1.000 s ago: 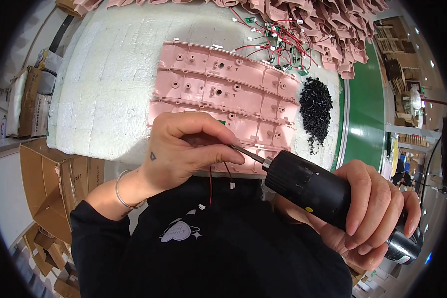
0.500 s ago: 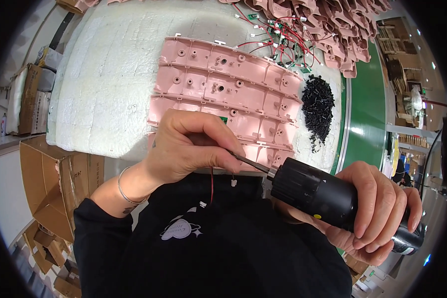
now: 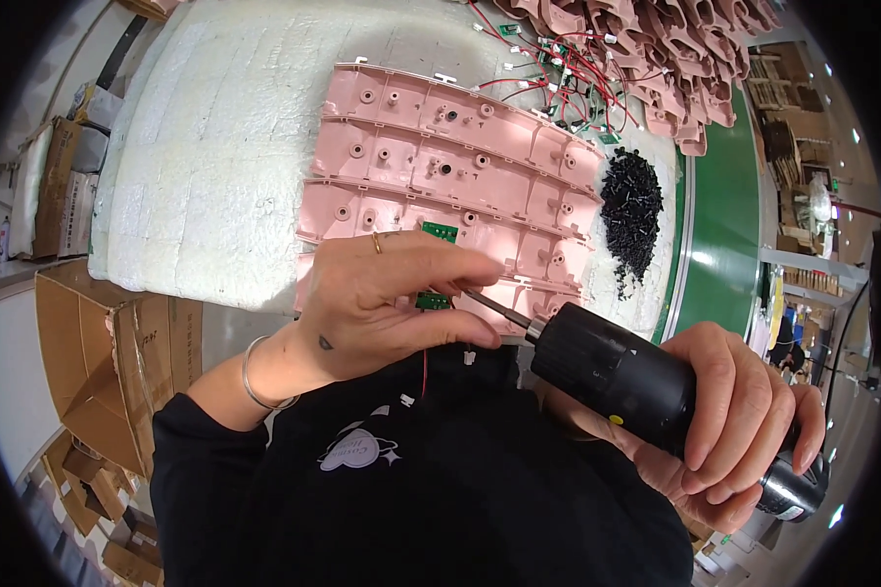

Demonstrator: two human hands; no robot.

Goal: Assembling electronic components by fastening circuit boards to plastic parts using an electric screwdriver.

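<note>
"Right hand (image 3: 744,416) wrapped around the black power driver (image 3: 607,367); left hand (image 3: 382,303) loosely parted, finger and thumb apart about the tip of the bit (image 3: 507,313)."

"Just one driver, then. Where?"

"Slanting in from the lower right, bit over the nearest of four pink panels (image 3: 401,147). Whether it carries a screw, I can't tell."

"What's done, what's left?"

"Two green boards (image 3: 440,232), one in each nearer panel, fastening unclear. Both farther panels show none."

"And around them?"

"Two white plugs (image 3: 470,359) dangling nearest the shirt; one heap of black screws (image 3: 633,210); beyond, tangled wired boards (image 3: 568,73) and piled pink parts (image 3: 685,73), too jumbled to count."
</note>
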